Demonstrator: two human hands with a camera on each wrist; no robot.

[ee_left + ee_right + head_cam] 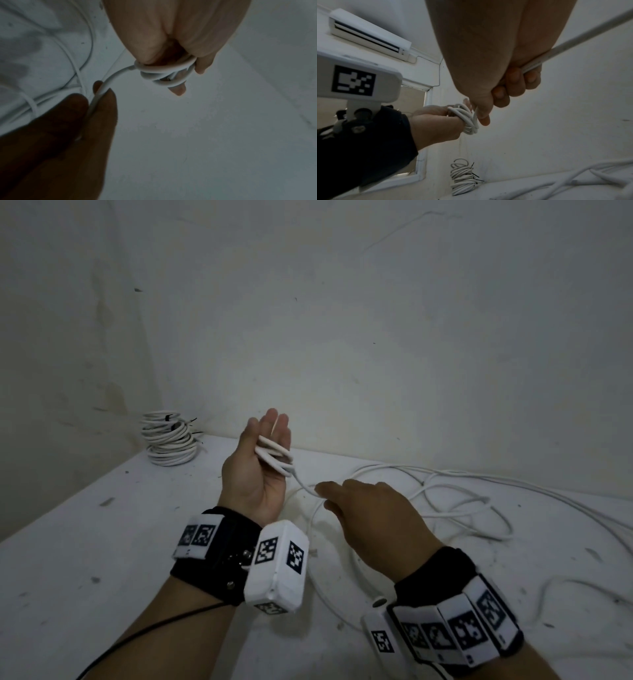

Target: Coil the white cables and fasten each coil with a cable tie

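Note:
My left hand [269, 436] is raised, palm toward me and fingers pointing up, with a few turns of white cable [274, 455] wound round the fingers; the thumb lies against the loops [161, 73]. From that small coil the cable runs down to my right hand [329, 498], which pinches it just below and to the right, fingers curled round the strand [536, 65]. The rest of the cable [445, 498] lies in loose loops on the white table [102, 542]. A stack of finished coils [169, 440] with black cable ties stands in the back left corner.
A white wall [376, 337] rises right behind the table, and another closes the left side. The loose cable trails to the right edge of the table. The finished stack [462, 178] shows black tie tails sticking out. An air conditioner [368, 33] hangs high on the wall.

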